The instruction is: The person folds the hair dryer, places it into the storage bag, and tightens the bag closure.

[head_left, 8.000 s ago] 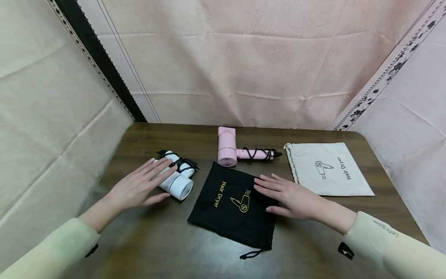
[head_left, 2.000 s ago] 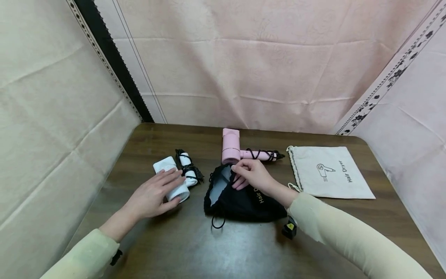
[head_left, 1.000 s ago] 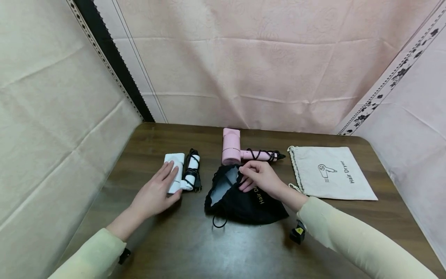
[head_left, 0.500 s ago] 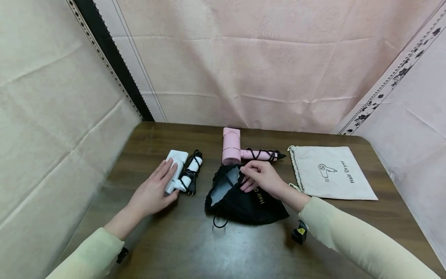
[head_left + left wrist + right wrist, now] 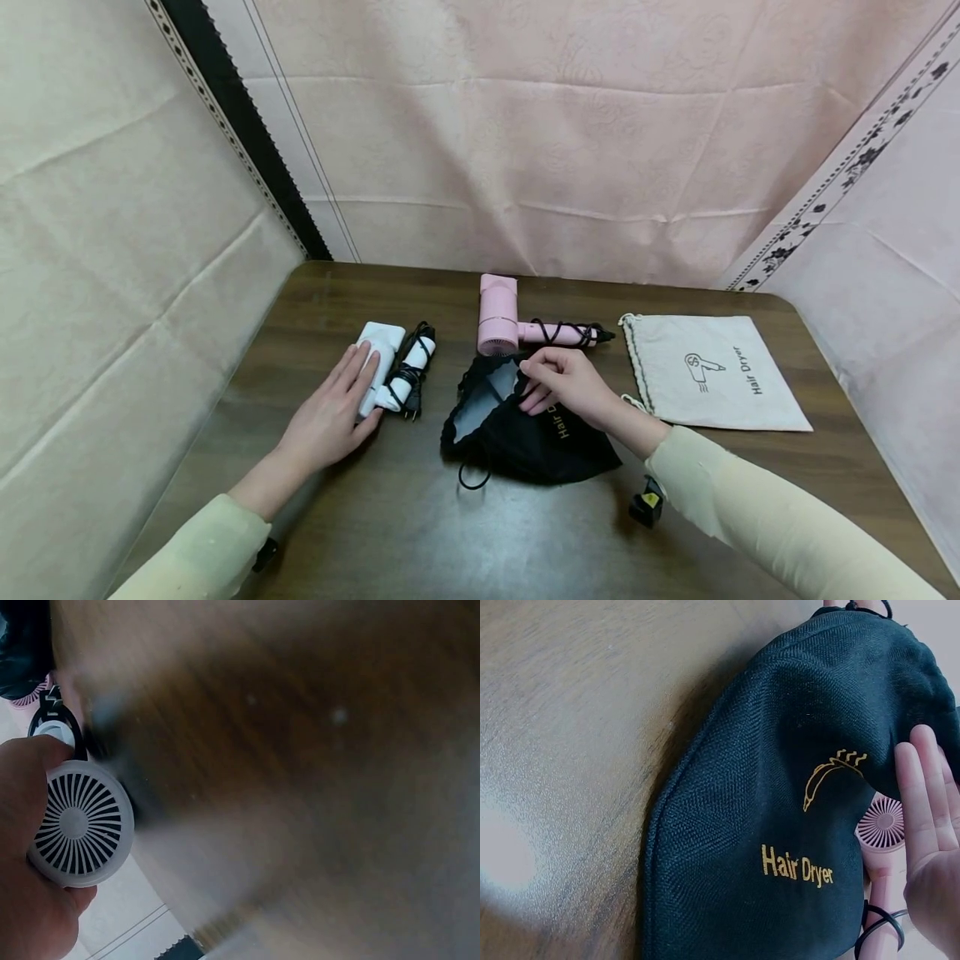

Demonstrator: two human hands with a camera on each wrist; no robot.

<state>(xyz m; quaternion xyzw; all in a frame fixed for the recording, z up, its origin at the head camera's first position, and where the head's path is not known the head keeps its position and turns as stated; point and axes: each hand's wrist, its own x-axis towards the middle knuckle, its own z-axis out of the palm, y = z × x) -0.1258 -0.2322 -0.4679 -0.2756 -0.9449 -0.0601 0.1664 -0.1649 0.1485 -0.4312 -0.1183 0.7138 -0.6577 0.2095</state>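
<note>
On the left of the table a white hair dryer lies with a black cord wound round its handle. My left hand holds its barrel, fingers over the top and thumb on the near side; the round vent grille shows between thumb and fingers in the left wrist view. At the centre, a black drawstring bag lettered "Hair Dryer" has its mouth spread toward the left, grey lining showing. My right hand pinches the upper rim of that mouth. The pinching fingertips are partly hidden in the right wrist view.
A pink hair dryer with a cord-wrapped handle lies just behind the black bag. To the right a white drawstring bag lies flat. Cloth hangings stand behind and beside the wooden table.
The black bag, flat at first, now has its mouth held open by the right hand. The left hand has turned the white hair dryer and shifted it slightly right. The last half second shows little movement.
</note>
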